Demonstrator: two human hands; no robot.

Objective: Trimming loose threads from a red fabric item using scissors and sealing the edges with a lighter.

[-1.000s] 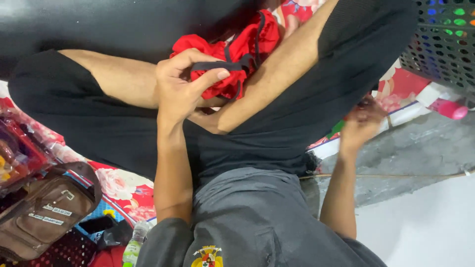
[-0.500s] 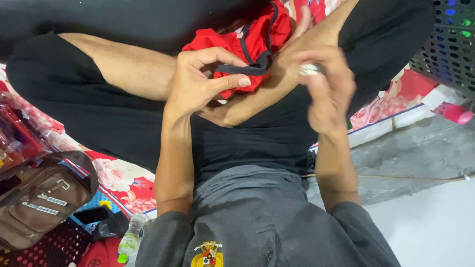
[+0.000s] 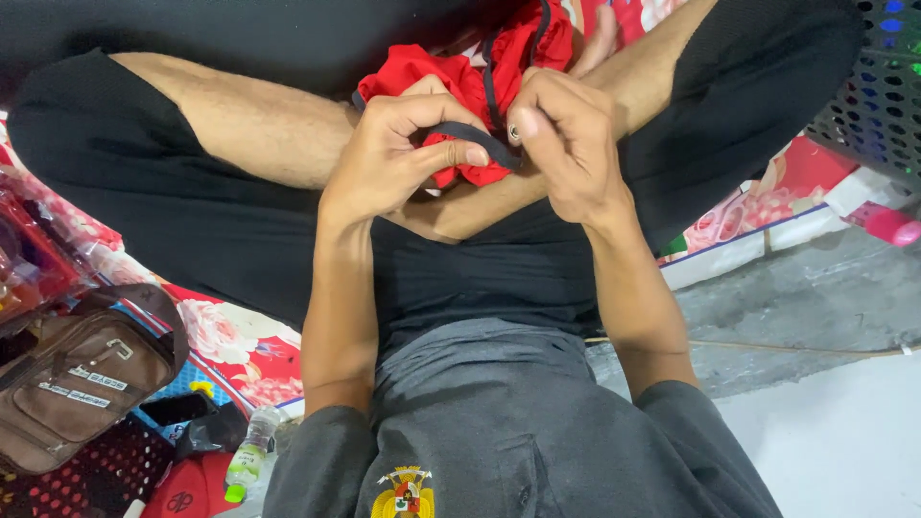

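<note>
I sit cross-legged in black shorts, and a red cloth with black trim (image 3: 460, 72) lies bunched on my crossed legs. My left hand (image 3: 393, 153) pinches a black strap (image 3: 472, 140) of that cloth between thumb and fingers. My right hand (image 3: 566, 139) grips the other end of the same strap, close beside the left. A small shiny metal object (image 3: 514, 130) shows between my right fingers at the strap; I cannot tell what it is.
A brown bag (image 3: 82, 379) lies at the lower left on a floral mat (image 3: 235, 341), with a small bottle (image 3: 247, 459) near it. A dark perforated basket (image 3: 878, 86) stands at the upper right, a pink object (image 3: 890, 225) below it. Grey concrete floor (image 3: 806, 307) lies to the right.
My right hand came up from the floor at the right and closed on the black strap beside my left hand. The left hand kept hold of the cloth.
</note>
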